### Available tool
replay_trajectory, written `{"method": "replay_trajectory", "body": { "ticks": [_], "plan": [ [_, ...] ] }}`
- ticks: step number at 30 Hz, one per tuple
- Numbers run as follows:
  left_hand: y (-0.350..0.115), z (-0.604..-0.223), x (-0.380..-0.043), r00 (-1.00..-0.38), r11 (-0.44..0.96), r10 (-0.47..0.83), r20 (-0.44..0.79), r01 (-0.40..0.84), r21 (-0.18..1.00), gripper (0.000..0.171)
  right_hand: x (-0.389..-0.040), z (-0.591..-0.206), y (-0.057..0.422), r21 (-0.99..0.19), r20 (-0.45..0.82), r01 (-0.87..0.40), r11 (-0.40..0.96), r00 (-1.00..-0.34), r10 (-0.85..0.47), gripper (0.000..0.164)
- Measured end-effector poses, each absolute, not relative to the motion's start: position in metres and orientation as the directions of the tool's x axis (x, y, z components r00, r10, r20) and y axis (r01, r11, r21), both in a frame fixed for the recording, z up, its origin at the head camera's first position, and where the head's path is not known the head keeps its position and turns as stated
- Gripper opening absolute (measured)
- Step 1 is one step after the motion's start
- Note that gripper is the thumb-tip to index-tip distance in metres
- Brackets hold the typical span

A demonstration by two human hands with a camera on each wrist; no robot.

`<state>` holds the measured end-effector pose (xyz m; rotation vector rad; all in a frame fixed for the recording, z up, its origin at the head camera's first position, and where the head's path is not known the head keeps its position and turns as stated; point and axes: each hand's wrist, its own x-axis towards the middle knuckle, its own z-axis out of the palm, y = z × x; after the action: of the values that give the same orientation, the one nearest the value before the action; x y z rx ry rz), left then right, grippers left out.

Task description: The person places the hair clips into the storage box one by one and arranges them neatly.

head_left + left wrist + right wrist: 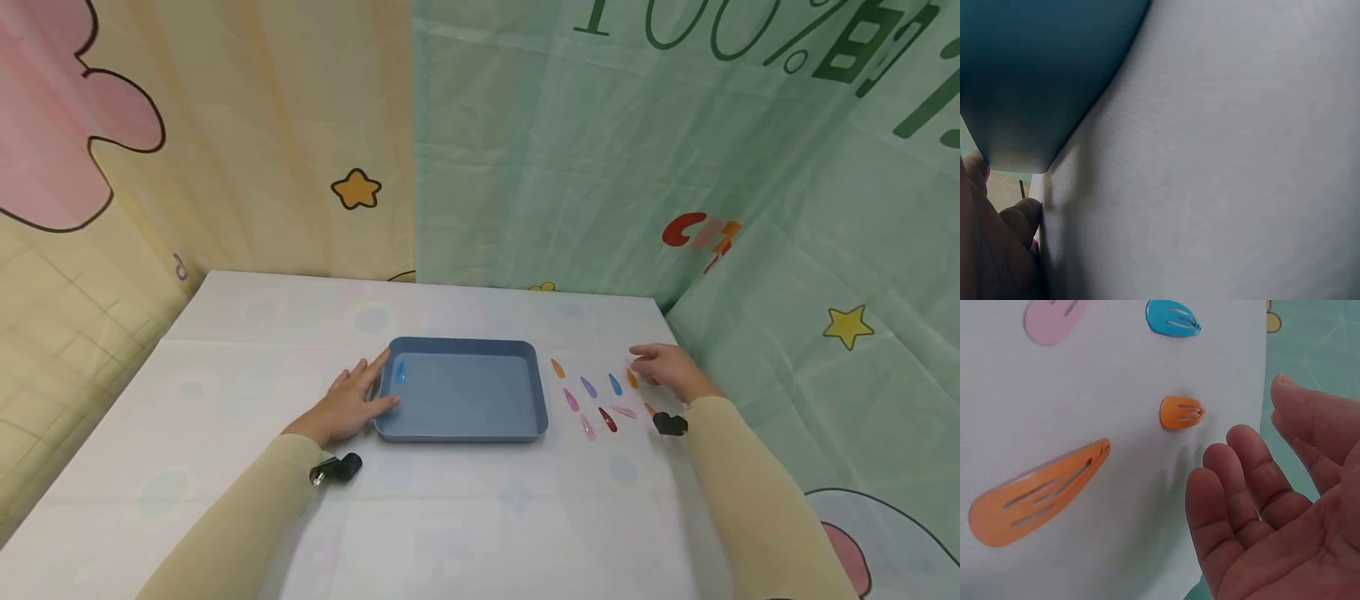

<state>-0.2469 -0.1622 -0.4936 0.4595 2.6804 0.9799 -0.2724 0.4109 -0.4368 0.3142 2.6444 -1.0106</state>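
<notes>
A shallow blue-grey tray [465,438] lies on the table, with one blue snap hair clip [401,371] inside at its left end. My left hand [347,402] rests spread against the tray's left side, thumb at the near rim. Right of the tray several snap hair clips are scattered, among them a dark red clip [607,419], a purple clip [588,387] and a blue clip [1172,319]. My right hand [666,368] hovers over the far right of these, holding nothing. Its loosely bent fingers are nearest an orange clip [1180,412]; another orange clip [1038,494] lies closer to the wrist.
White cloth covers the table [450,533]. Printed curtains hang behind it and along the right side, a green curtain [600,167] and a yellow curtain [262,125]. Black wrist cameras sit on both wrists.
</notes>
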Motion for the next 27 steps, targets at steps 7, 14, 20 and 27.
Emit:
{"method": "replay_trajectory", "body": {
  "ticks": [7,14,20,27],
  "plan": [
    [-0.162,-0.494,-0.247,-0.921,0.724,0.369,-0.130,0.197,0.661,0.093,-0.270,-0.446,0.421,-0.583,-0.372,0.335,0.741,-0.920,0.123,0.057],
    [-0.162,-0.496,-0.248,-0.919,0.726,0.372,-0.133,0.199,0.659,0.094,-0.268,-0.449,0.423,-0.575,-0.387,0.353,0.738,-0.912,0.135,0.057],
    [-0.163,-0.498,-0.249,-0.919,0.729,0.369,-0.137,0.195,0.656,0.093,-0.268,-0.452,0.423,-0.552,-0.386,0.338,0.762,-0.914,0.125,0.057],
    [-0.164,-0.499,-0.249,-0.921,0.729,0.366,-0.132,0.196,0.656,0.093,-0.272,-0.458,0.423,-0.526,-0.382,0.341,0.779,-0.913,0.142,0.058]
  ]
}}
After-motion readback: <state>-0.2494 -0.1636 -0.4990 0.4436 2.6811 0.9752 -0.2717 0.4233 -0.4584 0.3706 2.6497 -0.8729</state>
